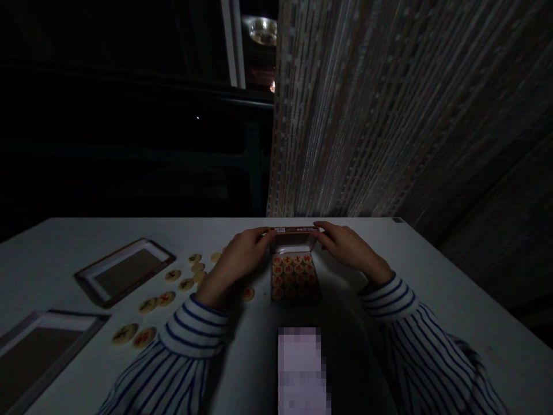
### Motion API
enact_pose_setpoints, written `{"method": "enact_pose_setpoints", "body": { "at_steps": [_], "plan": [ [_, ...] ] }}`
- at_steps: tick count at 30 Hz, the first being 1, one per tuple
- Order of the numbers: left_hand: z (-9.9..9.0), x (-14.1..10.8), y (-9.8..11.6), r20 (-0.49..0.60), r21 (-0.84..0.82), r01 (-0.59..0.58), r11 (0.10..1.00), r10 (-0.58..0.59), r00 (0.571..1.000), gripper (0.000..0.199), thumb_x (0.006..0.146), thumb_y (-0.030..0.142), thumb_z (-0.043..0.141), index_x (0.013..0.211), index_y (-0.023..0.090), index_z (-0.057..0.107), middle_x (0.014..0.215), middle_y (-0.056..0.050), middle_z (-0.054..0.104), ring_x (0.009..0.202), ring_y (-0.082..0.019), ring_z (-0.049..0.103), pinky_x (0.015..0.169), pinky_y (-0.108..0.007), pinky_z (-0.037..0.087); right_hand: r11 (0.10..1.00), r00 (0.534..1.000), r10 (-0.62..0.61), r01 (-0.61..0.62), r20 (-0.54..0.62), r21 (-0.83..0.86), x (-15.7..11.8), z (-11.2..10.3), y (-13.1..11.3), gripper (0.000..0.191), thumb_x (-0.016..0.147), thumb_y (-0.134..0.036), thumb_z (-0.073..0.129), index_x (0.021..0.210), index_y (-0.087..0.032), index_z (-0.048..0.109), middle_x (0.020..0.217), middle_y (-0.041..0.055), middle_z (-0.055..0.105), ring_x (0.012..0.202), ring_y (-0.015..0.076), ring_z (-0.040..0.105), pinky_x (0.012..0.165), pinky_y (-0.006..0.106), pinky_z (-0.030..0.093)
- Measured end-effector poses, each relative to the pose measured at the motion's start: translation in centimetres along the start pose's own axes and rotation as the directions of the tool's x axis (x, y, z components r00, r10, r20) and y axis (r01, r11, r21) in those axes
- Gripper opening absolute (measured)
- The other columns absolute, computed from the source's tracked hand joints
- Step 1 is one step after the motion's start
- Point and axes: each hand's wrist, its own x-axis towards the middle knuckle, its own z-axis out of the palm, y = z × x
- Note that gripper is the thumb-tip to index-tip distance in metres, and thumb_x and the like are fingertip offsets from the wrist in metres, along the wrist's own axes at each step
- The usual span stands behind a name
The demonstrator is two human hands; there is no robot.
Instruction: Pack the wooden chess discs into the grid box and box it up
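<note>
A small box point(296, 279) filled with rows of round wooden pieces marked in red lies in front of me, its hinged lid point(294, 241) raised at the far side. My left hand point(244, 253) grips the lid's left edge between thumb and fingers. On the lid's right edge, my right hand point(345, 248) pinches the corner. One loose red-marked piece point(247, 294) rests beside the box, near my left wrist.
Several loose round pieces point(166, 298) are scattered on the white table point(432, 300) at the left. An open shallow box point(125, 271) and another point(43, 351) lie farther left. A pixelated rectangle point(302, 369) is at the near edge. A string curtain point(337, 115) hangs behind.
</note>
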Motion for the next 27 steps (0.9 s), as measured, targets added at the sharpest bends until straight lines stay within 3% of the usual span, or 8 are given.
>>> {"method": "enact_pose_setpoints", "body": {
  "at_steps": [10, 27],
  "plan": [
    [-0.07, -0.04, 0.02, 0.001, 0.0, -0.005, 1.0, 0.005, 1.0, 0.051, 0.082, 0.051, 0.032, 0.112, 0.02, 0.06, 0.107, -0.005, 0.065, 0.096, -0.023, 0.058, 0.08, -0.029, 0.042, 1.0, 1.0, -0.004, 0.004, 0.015, 0.011, -0.01, 0.02, -0.02, 0.042, 0.089, -0.042, 0.034, 0.119, -0.017, 0.051, 0.093, 0.0087, 0.067, 0.082, 0.0193, 0.062, 0.071, 0.029, 0.043],
    [-0.11, 0.07, -0.06, 0.025, -0.02, -0.026, 0.999, 0.027, 0.999, 0.049, 0.084, 0.049, 0.031, 0.112, 0.02, 0.06, 0.109, -0.004, 0.064, 0.099, -0.023, 0.058, 0.083, -0.029, 0.041, 1.0, 0.999, -0.003, 0.003, 0.041, -0.017, -0.05, -0.19, -0.09, 0.043, 0.089, -0.043, 0.032, 0.118, -0.017, 0.051, 0.096, 0.0089, 0.067, 0.081, 0.0188, 0.062, 0.071, 0.028, 0.043]
  ]
}}
